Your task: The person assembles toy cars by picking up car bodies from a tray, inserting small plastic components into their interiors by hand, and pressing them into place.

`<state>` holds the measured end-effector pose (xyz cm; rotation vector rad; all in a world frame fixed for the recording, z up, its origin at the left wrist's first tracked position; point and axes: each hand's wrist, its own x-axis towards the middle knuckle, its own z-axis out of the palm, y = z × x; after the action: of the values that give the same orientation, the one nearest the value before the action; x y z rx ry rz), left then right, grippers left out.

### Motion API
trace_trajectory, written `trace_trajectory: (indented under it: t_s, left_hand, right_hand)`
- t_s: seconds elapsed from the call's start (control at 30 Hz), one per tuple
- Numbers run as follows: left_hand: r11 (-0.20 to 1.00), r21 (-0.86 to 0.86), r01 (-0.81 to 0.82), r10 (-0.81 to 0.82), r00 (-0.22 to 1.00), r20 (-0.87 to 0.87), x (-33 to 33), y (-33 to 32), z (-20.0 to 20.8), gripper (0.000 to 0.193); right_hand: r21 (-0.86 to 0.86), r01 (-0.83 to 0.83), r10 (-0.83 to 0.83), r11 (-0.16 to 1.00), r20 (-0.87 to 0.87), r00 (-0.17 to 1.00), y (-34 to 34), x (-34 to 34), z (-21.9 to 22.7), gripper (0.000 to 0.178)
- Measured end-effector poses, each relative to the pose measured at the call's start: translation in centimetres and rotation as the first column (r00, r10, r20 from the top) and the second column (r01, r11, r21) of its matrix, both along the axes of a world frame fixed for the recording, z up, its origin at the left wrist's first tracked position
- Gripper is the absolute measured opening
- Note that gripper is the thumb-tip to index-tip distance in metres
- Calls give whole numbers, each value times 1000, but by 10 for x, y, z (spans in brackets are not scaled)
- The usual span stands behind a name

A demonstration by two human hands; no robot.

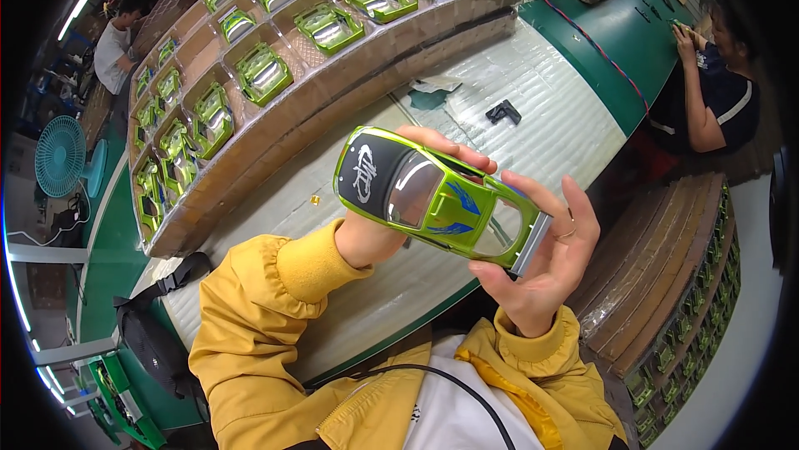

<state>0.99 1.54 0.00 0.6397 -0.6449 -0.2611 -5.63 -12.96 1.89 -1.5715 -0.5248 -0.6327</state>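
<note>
A bright green toy car body point(454, 210) is held tilted in front of my chest. It has a black front panel with white lettering, clear windows, blue flame marks on the roof and a grey rear spoiler point(530, 245). My left hand point(370, 236) reaches under the body, its fingers curled over the far side; the palm is mostly hidden. At the spoiler end, my right hand point(545, 271) has its thumb on the near corner and its index finger along the far side. The other right fingers stand curved behind the spoiler.
Beyond my hands stands a long cardboard tray point(349, 76) of similar green bodies. A small black part point(503, 112) lies on the foam-covered table point(549, 92). Stacked cardboard trays point(657, 267) rise at right. A person point(703, 76) works at far right; a fan point(62, 155) stands left.
</note>
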Motion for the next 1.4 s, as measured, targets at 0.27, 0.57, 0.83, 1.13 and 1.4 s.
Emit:
trace_trajectory:
  t_s: [0.27, 0.57, 0.83, 1.13, 1.4]
  left_hand:
    - [954, 295, -58, 114, 977, -178, -8, 4, 20, 36]
    - [973, 89, 211, -181, 948, -263, -16, 6, 8, 27]
    - [944, -10, 330, -316, 895, -314, -10, 18, 16, 28]
    - [838, 287, 464, -260, 802, -538, -19, 12, 33, 33]
    - [793, 602, 95, -99, 995, -26, -25, 17, 62, 53]
  right_hand:
    - [236, 56, -37, 970, -86, 996, -1, -7, -1, 89]
    - [422, 253, -169, 871, -227, 959, 5, -8, -6, 96]
    - [855, -133, 504, 501, -164, 848, -7, 0, -22, 52]
    - [577, -470, 639, 668, -122, 759, 15, 30, -33, 31]
    - [617, -374, 429, 693, 65, 901, 6, 26, -33, 19]
